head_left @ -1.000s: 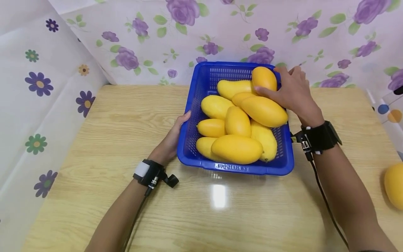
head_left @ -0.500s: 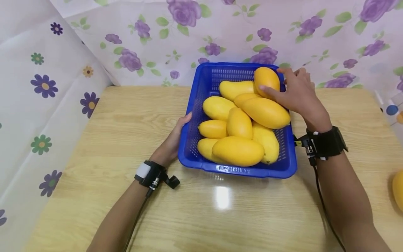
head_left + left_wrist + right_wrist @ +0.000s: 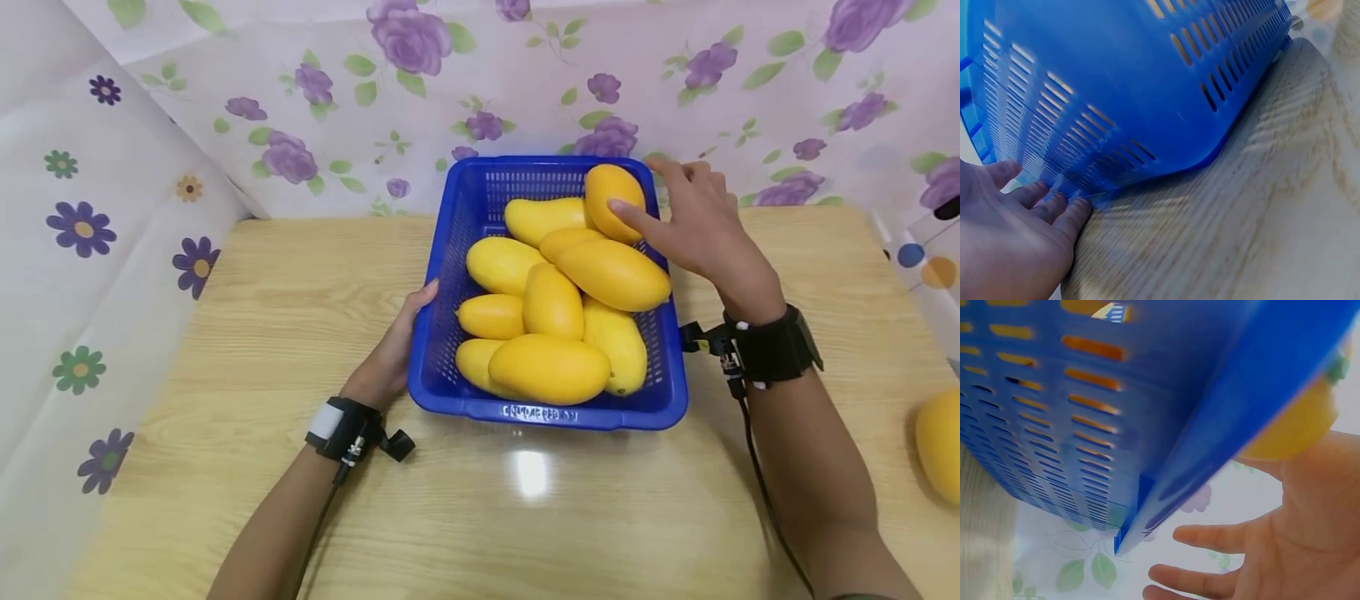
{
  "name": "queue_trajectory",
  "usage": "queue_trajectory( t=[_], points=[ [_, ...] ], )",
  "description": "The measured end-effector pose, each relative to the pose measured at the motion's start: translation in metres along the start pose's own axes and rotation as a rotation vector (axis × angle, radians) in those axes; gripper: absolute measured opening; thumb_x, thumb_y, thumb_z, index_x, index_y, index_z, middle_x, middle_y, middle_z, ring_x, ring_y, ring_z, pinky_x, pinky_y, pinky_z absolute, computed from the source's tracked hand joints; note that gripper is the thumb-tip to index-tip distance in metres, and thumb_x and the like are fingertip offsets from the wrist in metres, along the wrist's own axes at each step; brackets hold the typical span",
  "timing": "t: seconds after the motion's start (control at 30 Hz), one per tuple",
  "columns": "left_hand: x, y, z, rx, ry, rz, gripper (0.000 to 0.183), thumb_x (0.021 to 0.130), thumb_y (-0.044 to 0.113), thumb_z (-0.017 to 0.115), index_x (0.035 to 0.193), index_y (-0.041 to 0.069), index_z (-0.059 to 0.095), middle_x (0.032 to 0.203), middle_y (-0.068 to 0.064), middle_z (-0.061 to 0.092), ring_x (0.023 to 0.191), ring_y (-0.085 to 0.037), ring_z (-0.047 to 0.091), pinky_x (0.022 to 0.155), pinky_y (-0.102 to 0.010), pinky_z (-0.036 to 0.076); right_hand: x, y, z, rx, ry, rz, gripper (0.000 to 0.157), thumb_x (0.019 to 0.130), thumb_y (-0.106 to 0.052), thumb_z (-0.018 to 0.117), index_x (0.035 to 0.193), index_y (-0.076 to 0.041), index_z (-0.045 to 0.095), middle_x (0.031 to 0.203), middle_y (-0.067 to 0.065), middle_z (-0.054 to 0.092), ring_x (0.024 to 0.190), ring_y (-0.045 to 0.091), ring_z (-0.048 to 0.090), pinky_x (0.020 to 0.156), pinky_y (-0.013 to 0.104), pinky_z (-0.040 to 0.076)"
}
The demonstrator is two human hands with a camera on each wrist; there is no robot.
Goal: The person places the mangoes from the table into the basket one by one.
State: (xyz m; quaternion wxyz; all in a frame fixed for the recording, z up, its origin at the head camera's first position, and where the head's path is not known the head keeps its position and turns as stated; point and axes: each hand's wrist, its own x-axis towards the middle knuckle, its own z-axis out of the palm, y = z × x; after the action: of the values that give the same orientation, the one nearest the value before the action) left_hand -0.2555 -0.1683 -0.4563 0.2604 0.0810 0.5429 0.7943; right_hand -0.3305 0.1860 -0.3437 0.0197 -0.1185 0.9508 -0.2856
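We find the top mango (image 3: 613, 202) standing nearly upright in the far right corner of the blue basket (image 3: 450, 250), propped on the heap with its long axis running toward the far rim. It lies directly against our right hand (image 3: 693, 227), which comes in from the right edge of the basket: the thumb rests on the fruit's near face and the other fingers spread loosely behind and past the far rim. The fingers are relaxed and parted, touching rather than clamping. In the right wrist view the mango (image 3: 1291, 428) sits against the palm (image 3: 1316, 506) above the basket rim (image 3: 1235, 425), and the fingers there are straight. This hand is by far the nearer; our left is across the basket.

The mango's skin looks smooth, waxy and deep yellow-orange, its shape a rounded oval. Under it the other mangoes (image 3: 551, 367) lie mostly lengthwise, paler yellow, piled above the rim on the right side.

The basket is rigid, glossy plastic, its walls slotted with rows of small openings. Our left hand (image 3: 393, 354) lies flat against its left wall near the near corner, fingers (image 3: 1054, 206) straight and pressing the slotted side where it meets the tabletop (image 3: 225, 333). That top is pale wood grain with a sheen. One more mango (image 3: 939, 446) lies at its right edge, well apart from the basket.
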Motion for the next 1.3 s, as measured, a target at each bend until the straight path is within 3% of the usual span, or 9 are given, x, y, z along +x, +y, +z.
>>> queue_trajectory(
  t=[0.3, 0.6, 0.97, 1.3],
  points=[
    [-0.002, 0.0, 0.002, -0.003, -0.016, -0.003, 0.072, 0.099, 0.059, 0.032, 0.159, 0.02, 0.019, 0.145, -0.01, 0.039, 0.126, -0.024, 0.045, 0.101, -0.044, 0.041, -0.002, 0.004, -0.003, 0.0, -0.053, -0.034, 0.087, 0.094, -0.059, 0.048, 0.16, -0.012, 0.016, 0.159, 0.029, 0.017, 0.145, 0.048, 0.007, 0.107, 0.072, 0.006],
    [-0.011, 0.003, -0.004, 0.005, 0.009, -0.038, 0.072, 0.098, 0.062, 0.033, 0.159, 0.027, 0.017, 0.15, -0.01, 0.034, 0.131, -0.026, 0.041, 0.103, -0.047, 0.039, 0.003, -0.001, -0.004, 0.04, -0.123, -0.035, 0.088, 0.095, -0.058, 0.048, 0.161, -0.016, 0.009, 0.161, 0.027, 0.008, 0.147, 0.045, 0.001, 0.108, 0.07, 0.01],
    [0.002, 0.005, 0.002, 0.009, -0.021, -0.052, 0.074, 0.098, 0.062, 0.033, 0.159, 0.026, 0.015, 0.15, -0.011, 0.033, 0.131, -0.027, 0.04, 0.103, -0.047, 0.039, -0.004, 0.006, -0.012, 0.063, -0.114, -0.009, 0.089, 0.095, -0.057, 0.049, 0.161, -0.016, 0.006, 0.162, 0.025, 0.005, 0.148, 0.044, -0.001, 0.109, 0.07, 0.008],
    [-0.001, 0.004, 0.002, 0.011, -0.016, -0.057, 0.073, 0.098, 0.062, 0.031, 0.16, 0.025, 0.015, 0.15, -0.01, 0.034, 0.13, -0.025, 0.042, 0.102, -0.046, 0.04, -0.014, 0.002, -0.02, 0.07, -0.086, -0.03, 0.088, 0.095, -0.057, 0.05, 0.161, -0.018, 0.008, 0.163, 0.023, 0.005, 0.148, 0.043, -0.001, 0.108, 0.071, 0.009]
  ],
)
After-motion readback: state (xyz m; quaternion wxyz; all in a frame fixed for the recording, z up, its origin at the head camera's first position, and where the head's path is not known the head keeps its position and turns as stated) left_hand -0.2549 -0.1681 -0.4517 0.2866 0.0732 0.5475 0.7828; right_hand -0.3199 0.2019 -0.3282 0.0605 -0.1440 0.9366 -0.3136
